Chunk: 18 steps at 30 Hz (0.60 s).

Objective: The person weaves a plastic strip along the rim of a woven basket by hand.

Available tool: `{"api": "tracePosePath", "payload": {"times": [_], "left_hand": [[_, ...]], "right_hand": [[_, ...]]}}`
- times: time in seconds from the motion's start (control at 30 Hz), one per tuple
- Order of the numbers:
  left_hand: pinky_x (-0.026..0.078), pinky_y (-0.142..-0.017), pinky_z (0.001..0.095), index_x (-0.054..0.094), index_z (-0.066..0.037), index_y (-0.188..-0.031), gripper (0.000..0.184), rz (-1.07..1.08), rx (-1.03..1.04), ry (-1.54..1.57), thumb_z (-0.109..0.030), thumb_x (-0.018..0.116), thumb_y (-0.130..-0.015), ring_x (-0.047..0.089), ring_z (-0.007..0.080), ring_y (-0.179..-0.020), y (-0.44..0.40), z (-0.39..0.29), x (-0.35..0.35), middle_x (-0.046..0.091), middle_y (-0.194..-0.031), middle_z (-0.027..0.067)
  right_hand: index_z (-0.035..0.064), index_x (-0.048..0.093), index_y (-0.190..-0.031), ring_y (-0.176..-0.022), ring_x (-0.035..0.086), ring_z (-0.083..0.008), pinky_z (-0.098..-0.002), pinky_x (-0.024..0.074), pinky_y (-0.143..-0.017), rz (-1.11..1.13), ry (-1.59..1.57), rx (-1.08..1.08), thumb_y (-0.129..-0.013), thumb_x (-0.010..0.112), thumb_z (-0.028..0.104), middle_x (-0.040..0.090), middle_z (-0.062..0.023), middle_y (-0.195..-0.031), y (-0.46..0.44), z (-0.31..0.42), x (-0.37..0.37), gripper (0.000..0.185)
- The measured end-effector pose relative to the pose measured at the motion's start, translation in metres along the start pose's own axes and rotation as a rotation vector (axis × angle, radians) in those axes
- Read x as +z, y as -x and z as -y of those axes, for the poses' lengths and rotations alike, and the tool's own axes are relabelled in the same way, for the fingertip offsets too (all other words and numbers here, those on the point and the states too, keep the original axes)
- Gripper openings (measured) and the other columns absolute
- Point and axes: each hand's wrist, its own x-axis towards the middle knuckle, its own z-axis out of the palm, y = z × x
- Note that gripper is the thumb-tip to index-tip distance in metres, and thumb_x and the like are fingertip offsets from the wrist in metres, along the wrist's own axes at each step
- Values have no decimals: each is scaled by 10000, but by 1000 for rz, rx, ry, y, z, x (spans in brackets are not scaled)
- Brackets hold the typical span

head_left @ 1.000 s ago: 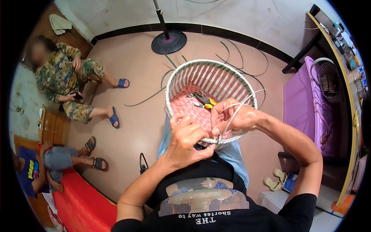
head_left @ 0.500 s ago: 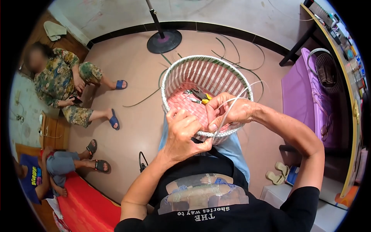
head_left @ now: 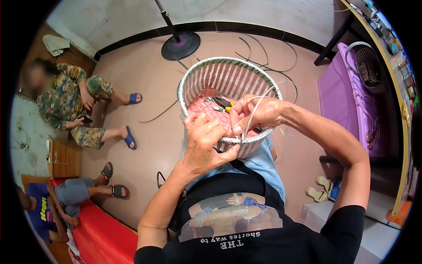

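A round woven basket (head_left: 248,80) with red and white stripes and a braided white rim rests at my lap. My left hand (head_left: 203,140) is closed over its near rim, fingers inside and thumb outside. Just inside that rim, my right hand (head_left: 259,115) pinches with thumb and forefinger by a thin white plastic strip (head_left: 251,115). The strip rises from the rim and loops over my right hand; whether its end lies between my fingertips is hard to see. Pliers (head_left: 222,102) with yellow on the handles lie on the basket's pink bottom.
Dark green strips (head_left: 160,112) lie on the floor around the basket. Beyond it stands a round black pole base (head_left: 181,45). Two people sit at the left. To the right are a purple container (head_left: 336,97), a cluttered desk (head_left: 401,132) and beige slippers (head_left: 319,189).
The basket and both hands sit slightly higher and further left in view. My right fingers have drawn up a little from the rim. The seated person at lower left has shifted an arm.
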Motion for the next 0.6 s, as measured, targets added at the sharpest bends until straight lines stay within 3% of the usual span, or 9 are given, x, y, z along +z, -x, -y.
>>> {"api": "tracePosePath", "payload": {"times": [0.2, 0.47, 0.6], "left_hand": [[311, -876, 393, 614, -109, -688, 236, -25, -1, 2, -207, 792, -570, 509, 203, -737, -3, 1, 4, 537, -674, 8], [305, -900, 415, 608, -106, -716, 246, 45, -1, -1, -252, 774, -608, 511, 221, -781, 0, 4, -2, 531, -708, 20], [306, -912, 431, 621, -84, -757, 285, 53, 19, 17, -294, 779, -646, 510, 239, -815, -2, 6, -6, 533, -744, 43]], "right_hand": [[-24, 659, -840, -610, 627, -80, -182, 497, -529, 10, 3, -17, -756, 806, 65, 679, -64, -744, -3, -8, -6, 192], [-10, 683, -813, -725, 635, -85, -206, 508, -650, 21, 160, -86, -729, 812, 30, 695, -57, -792, -7, -11, -4, 159], [-1, 683, -874, -600, 597, -50, -168, 467, -505, 36, 102, 3, -808, 776, 114, 669, -18, -753, -4, -4, -4, 162]]}}
